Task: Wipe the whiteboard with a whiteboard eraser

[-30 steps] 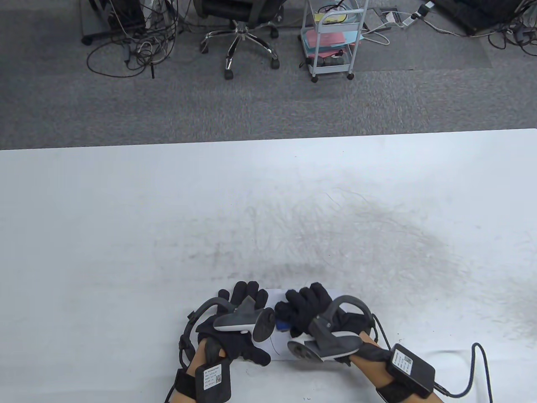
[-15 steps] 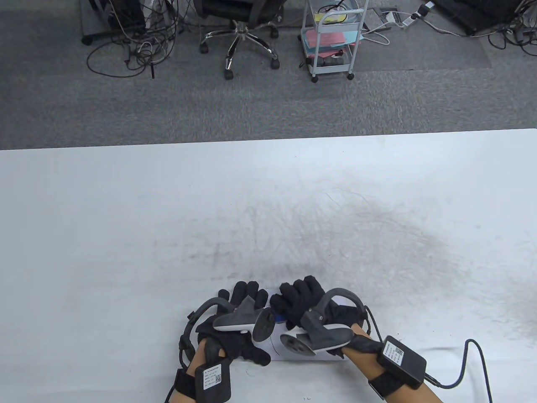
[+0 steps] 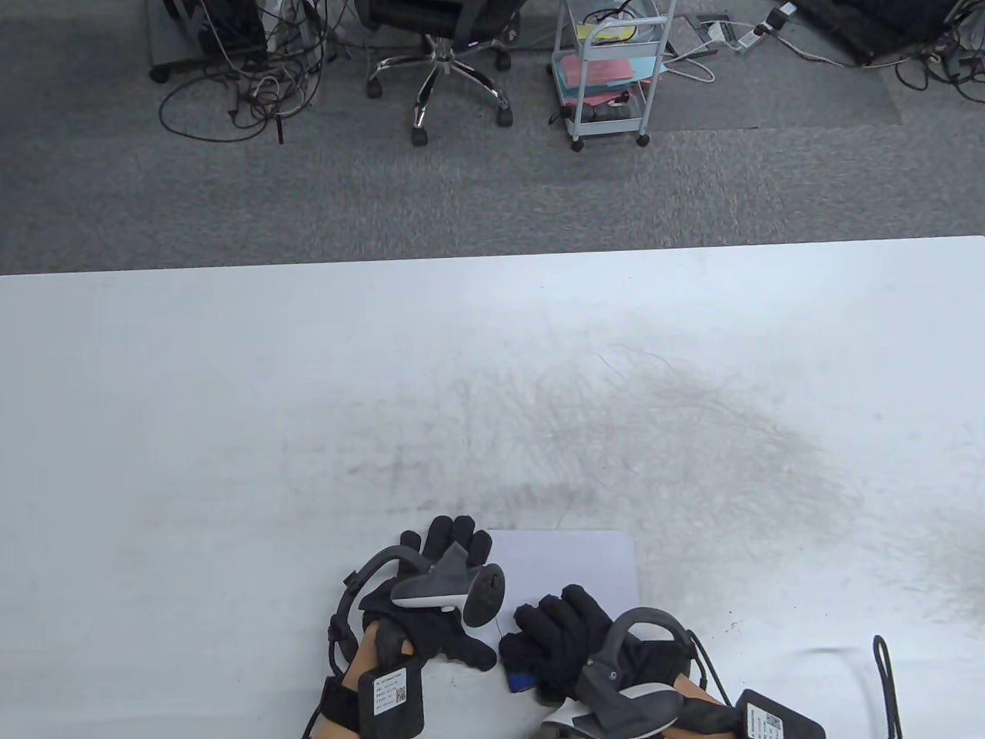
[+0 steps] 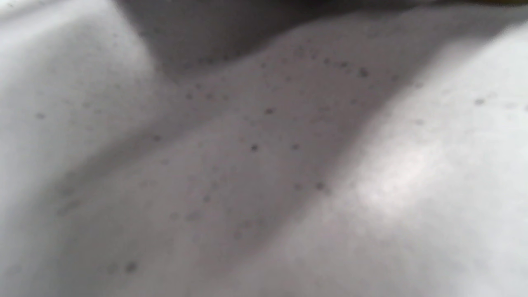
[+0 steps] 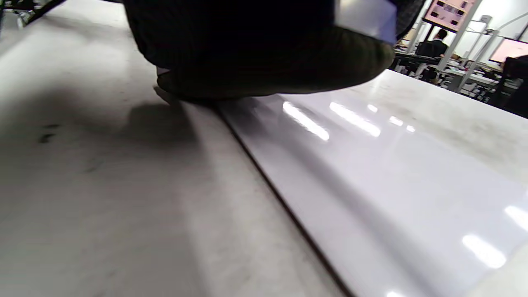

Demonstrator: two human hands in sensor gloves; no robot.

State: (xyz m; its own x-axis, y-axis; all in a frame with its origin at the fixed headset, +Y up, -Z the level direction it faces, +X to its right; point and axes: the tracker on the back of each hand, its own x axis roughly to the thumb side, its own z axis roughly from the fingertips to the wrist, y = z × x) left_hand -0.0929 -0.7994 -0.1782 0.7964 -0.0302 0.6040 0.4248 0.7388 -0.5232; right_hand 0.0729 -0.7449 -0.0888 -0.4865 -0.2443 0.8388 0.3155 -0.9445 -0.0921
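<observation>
Gripping blue eraser (image 3: 520, 680), glossy whiteboard (image 3: 569, 562)

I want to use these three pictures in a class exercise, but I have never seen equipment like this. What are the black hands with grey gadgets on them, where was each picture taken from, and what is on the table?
These are a person's two hands in black sensor gloves. The grey gadgets are trackers strapped to the backs of the hands.

One camera looks down at the white table. There the left hand rests on the left edge of a small whiteboard. The right hand grips a whiteboard eraser; only its blue end shows.

The other two cameras sit on the wrists. The left one shows only a blurred, speckled surface. The right one looks low along the glossy whiteboard.
</observation>
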